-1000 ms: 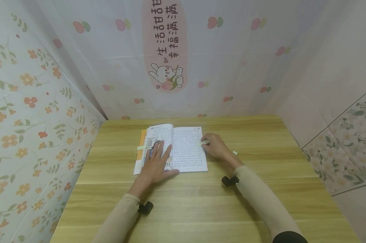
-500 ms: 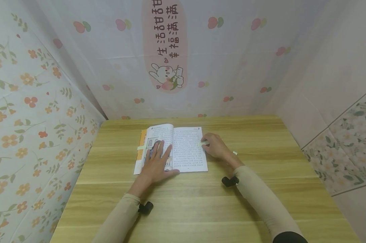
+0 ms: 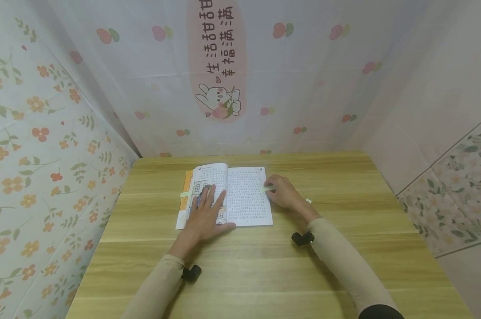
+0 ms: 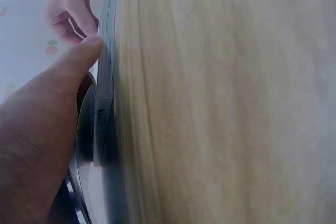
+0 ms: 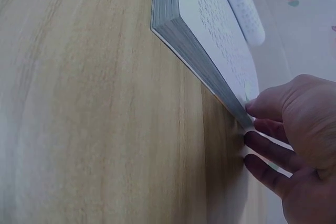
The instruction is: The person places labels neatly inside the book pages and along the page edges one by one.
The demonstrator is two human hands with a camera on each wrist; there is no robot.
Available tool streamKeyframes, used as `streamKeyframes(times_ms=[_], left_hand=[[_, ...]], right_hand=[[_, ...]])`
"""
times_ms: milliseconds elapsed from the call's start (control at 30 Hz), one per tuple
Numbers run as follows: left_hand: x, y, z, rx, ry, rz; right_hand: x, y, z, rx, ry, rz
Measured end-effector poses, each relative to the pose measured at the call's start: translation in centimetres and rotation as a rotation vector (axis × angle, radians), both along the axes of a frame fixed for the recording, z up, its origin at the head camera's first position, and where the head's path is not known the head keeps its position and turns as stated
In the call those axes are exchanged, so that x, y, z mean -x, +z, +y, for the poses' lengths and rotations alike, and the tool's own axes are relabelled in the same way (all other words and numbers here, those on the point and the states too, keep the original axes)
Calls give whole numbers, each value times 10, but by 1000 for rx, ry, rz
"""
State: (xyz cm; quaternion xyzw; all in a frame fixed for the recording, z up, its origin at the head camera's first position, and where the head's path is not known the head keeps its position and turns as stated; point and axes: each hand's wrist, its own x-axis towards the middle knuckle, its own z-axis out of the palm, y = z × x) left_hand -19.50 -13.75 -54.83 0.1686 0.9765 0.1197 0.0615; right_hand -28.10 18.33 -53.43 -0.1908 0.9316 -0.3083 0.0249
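Note:
An open book [image 3: 248, 208] lies on the table, its right page covered with printed text and its left page partly illustrated. My left hand [image 3: 204, 217] rests spread over the left page, thumb reaching past the lower edge near the spine. At the right page's outer edge, my right hand [image 3: 283, 191] pinches a pale green sticky tab [image 3: 263, 189] between thumb and forefinger. In the right wrist view, the right thumb is right at the edge of the page block [image 5: 210, 72], the other fingers bent beside it. Another pale green tab [image 3: 186, 194] sticks out from the book's left side.
A small pale piece [image 3: 309, 200] shows just beyond my right wrist. The wooden table [image 3: 240, 274] extends around the book, and patterned cloth [image 3: 152, 88] hangs at its back and left. Black wrist cameras [image 3: 191, 273] sit on both sleeves.

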Motion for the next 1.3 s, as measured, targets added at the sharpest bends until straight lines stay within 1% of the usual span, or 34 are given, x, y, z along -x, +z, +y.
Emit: streamKeyframes(times_ms=[167,300,400,433,500,633,667,800,967,1067,1200,1300], left_hand=[[0,1,0,1,4,-2],[-1,2,0,2,3,5],[-2,2,0,9,1,7],[-2,2,0,8,0,7],[-1,2,0,10,0,4],[-1,1,1,12,1,-2],[0,1,0,12,1,-2],[0,1,1,12,2,-5],[0,1,1,10,1,-2],[-1,2,1,0,-1,7],[-2,3,1,-26,-3,25],[-2,3,1,-24,-1,16]], right_hand=[[-1,-3,2,-15,3,-4],[-5,-3,5,-10,22,6],[-8,-3,8,7,56,56],[-6,-8,10,13,70,90],[-9,-8,12,11,94,137],[-15,-8,15,-51,122,201],[-18,-4,13,-75,125,195],[-23,-4,15,-147,146,233],[-28,-5,15,-185,198,289],[-31,-6,14,-205,222,293],[-34,-8,13,-227,237,273],[-36,-8,12,-237,247,250]])
